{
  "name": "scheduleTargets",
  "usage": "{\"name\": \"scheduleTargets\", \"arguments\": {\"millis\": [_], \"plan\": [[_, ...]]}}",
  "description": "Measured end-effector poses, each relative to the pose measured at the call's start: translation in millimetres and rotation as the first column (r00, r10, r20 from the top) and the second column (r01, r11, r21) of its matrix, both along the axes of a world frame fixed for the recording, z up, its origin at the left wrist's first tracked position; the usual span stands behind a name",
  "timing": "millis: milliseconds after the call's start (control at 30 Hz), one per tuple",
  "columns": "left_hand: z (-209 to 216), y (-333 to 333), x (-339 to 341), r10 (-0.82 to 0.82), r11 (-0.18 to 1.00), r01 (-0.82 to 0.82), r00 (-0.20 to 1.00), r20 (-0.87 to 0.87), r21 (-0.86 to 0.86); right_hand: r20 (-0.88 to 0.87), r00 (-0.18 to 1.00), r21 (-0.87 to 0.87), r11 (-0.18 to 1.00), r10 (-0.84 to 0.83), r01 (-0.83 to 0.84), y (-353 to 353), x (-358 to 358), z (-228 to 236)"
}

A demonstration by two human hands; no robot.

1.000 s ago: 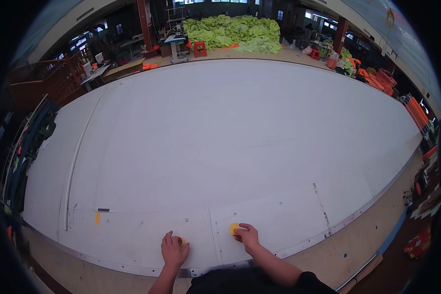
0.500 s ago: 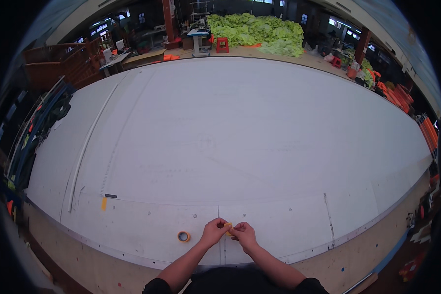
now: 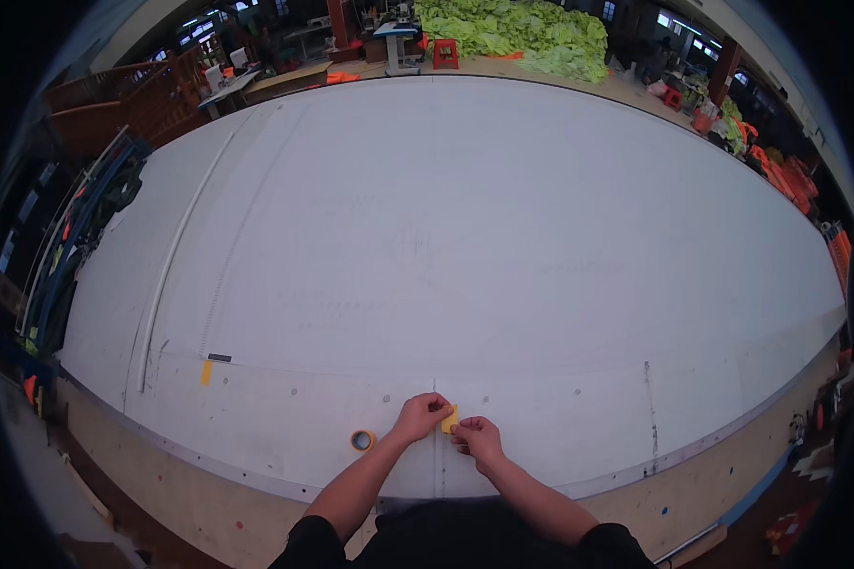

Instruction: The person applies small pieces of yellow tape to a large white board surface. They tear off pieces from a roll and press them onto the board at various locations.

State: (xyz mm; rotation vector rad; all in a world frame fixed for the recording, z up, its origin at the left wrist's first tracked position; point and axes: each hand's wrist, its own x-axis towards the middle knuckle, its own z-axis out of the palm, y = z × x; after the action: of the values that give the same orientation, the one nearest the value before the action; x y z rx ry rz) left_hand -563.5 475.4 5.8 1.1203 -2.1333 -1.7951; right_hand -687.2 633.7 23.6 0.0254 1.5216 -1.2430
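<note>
My left hand (image 3: 421, 415) and my right hand (image 3: 477, 437) meet near the front edge of a very large white sheet (image 3: 503, 228) spread over a cutting table. Between their fingertips is a small yellow piece (image 3: 450, 419), pinched from both sides and resting on the sheet beside a thin seam line. A small roll of tape (image 3: 362, 440) lies flat on the sheet just left of my left wrist, apart from the hand.
A yellow tag and a small dark marker (image 3: 212, 365) sit on the sheet at the left. A long white strip (image 3: 176, 261) runs along the left side. Bright green fabric (image 3: 512, 28) is piled beyond the far edge, with red stools and orange items nearby.
My hands were apart, the left on the tape roll and the right on the yellow piece. Now the left has let go of the roll and both hands hold the yellow piece.
</note>
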Motion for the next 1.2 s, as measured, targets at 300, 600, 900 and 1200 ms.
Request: {"name": "scheduleTargets", "arguments": {"millis": [300,600,900,1200], "plan": [[-8.4,-13.6,-14.3,0.022,0.933,-0.002,0.998,0.051,-0.361,-0.285,0.958,-0.002,1.000,0.013,-0.014,-32.0,0.9,-23.7],[-8.9,-11.3,-30.1,0.068,0.895,-0.056,0.998,0.011,-0.442,-0.372,0.928,0.014,1.000,-0.011,0.018,-44.3,-11.0,-20.2],[-16.1,-2.2,-36.7,0.091,0.860,-0.079,0.996,0.000,-0.505,-0.431,0.902,0.034,0.999,0.032,-0.020,-44.2,-15.6,-20.8],[-15.7,4.3,-46.4,0.100,0.820,-0.129,0.992,-0.083,-0.558,-0.488,0.873,-0.006,1.000,-0.009,0.007,-38.7,-22.5,-23.1]]}}
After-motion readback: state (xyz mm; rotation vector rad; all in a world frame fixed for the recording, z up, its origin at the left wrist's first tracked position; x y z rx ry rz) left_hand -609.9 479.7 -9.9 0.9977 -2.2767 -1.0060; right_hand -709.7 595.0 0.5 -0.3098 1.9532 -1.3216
